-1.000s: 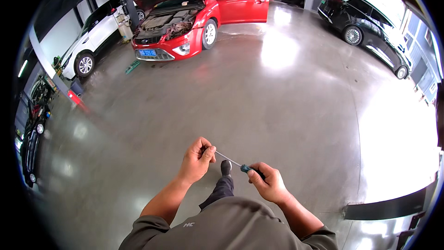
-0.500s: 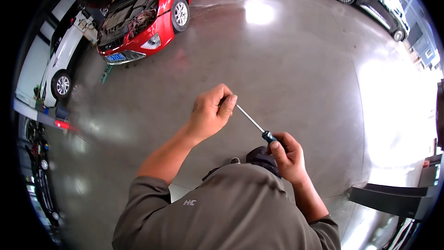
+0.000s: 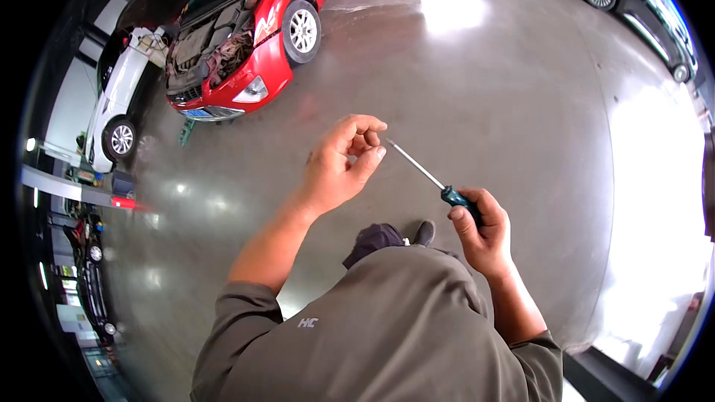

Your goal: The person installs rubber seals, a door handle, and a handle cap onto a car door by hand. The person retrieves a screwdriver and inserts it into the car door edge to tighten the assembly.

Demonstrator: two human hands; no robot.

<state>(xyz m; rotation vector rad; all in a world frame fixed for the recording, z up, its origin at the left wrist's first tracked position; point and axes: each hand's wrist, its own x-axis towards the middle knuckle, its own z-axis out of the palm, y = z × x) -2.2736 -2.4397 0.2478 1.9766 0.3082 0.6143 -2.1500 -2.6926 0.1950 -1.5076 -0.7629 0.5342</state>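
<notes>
In my right hand (image 3: 482,232) is a screwdriver (image 3: 419,166) with a dark teal handle and a thin metal shaft. My fingers wrap round the handle, and the shaft slants up and to the left. Close to its tip is my left hand (image 3: 345,160), held in front of my body with thumb and forefinger apart. Nothing shows between those fingers, and a small gap separates them from the tip.
Ahead on the left a red car (image 3: 272,67) stands with its hood raised and a door open. A white car (image 3: 123,100) is beyond it to the left. At the far right is a black car (image 3: 633,11). A grey lift arm (image 3: 71,190) with a red end juts in from the left.
My left thumb and forefinger have let go of the screwdriver's tip and spread. My right hand has moved up and right with the screwdriver. The red car now appears nearer.
</notes>
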